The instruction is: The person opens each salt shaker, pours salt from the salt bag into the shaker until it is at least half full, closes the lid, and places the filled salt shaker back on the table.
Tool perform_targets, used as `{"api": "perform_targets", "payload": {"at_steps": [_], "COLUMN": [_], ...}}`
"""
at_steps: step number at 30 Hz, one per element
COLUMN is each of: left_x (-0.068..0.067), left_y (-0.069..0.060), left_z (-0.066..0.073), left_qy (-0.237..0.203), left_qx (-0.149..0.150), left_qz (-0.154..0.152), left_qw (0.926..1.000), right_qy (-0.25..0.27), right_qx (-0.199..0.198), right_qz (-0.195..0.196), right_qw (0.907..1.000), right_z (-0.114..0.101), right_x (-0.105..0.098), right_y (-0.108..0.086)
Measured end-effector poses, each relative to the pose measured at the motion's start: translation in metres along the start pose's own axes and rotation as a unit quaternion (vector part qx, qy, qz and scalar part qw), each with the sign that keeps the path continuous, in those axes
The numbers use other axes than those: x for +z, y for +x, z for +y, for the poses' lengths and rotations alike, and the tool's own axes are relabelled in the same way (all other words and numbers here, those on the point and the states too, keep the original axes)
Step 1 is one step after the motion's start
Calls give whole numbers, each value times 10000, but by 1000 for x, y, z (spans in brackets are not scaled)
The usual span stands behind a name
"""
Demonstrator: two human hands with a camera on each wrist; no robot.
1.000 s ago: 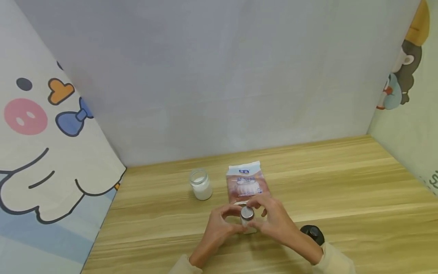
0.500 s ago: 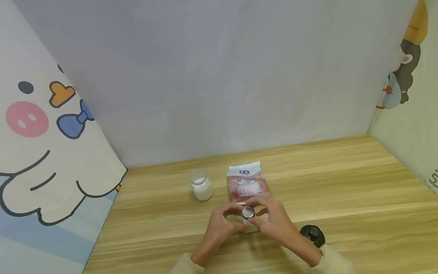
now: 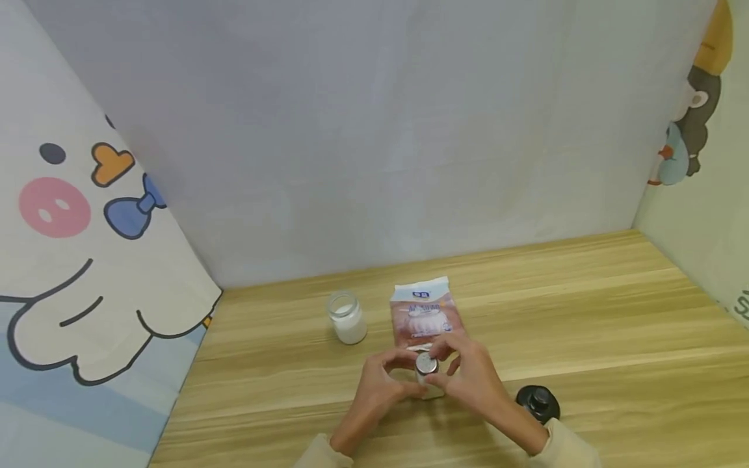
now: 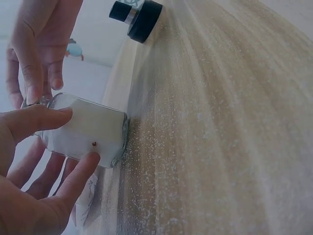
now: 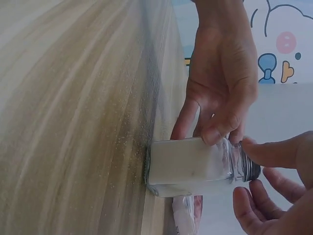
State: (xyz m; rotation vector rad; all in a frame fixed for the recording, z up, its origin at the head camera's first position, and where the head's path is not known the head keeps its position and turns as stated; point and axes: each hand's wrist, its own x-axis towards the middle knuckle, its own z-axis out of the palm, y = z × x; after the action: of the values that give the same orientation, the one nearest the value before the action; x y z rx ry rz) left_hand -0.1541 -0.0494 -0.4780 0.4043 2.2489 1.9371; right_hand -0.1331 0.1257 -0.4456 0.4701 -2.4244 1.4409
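A square glass salt shaker (image 5: 181,161), filled with white granules, stands upright on the wooden table. Its ridged metal cap (image 3: 426,363) has small holes in the top. My left hand (image 3: 377,383) grips the glass body, thumb on the near side and fingers around the far side. At the cap, my right hand (image 3: 473,377) pinches the rim between thumb and index finger, as the right wrist view also shows. Just behind the shaker lies a pink and white packet (image 3: 422,318), its near end partly hidden by the hands.
An uncovered glass jar (image 3: 349,325) of white contents stands left of the packet. A black knobbed lid (image 3: 538,403) with a silver band lies beside the right forearm. White grains (image 4: 146,181) are scattered on the table near the shaker. Printed cloth walls surround the table.
The right hand's thumb and index finger have shifted around the cap rim. The left hand keeps its grip on the glass body, and the shaker stays in place.
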Motion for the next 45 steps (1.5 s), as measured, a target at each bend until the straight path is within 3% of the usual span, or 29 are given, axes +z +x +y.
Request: {"api": "perform_targets", "payload": {"at_steps": [6,12,15,26,30,34,38,45], "left_x": [2,1,1,0,-4,-6,-11,-20], "left_y": [0,0,0,-4,-6,-6,-5,-3], "left_z": [1,0,0,2,6,12,15,16], "left_qy": [84,128,188,37,-305,-623,-800,-567], "left_qx": [-7,39,124,542,409,235,307,462], "left_qz": [33,48,35,-83,-106,172,616,1580], "left_qw": [10000,9999,9997,9985,9986,9976,9944,9847], "right_qy": [268,-29,-166,-679,-862,-1074,-1261,-1456], "right_qx": [-218,-603,-736,-653,-537,-504,-525,-433], "right_qz": [-8,748,884,542,403,387,440,578], "right_qw": [9994,9954,9932,9941,9940,9922,9896,9867], "right_z": [1,1,-2,-7,-9,-10,-11,-8], "right_x": [4,16,18,1,-8,-17,-26,-43], "right_y": [1,0,-1,-12,-19,-26,-35,-49]}}
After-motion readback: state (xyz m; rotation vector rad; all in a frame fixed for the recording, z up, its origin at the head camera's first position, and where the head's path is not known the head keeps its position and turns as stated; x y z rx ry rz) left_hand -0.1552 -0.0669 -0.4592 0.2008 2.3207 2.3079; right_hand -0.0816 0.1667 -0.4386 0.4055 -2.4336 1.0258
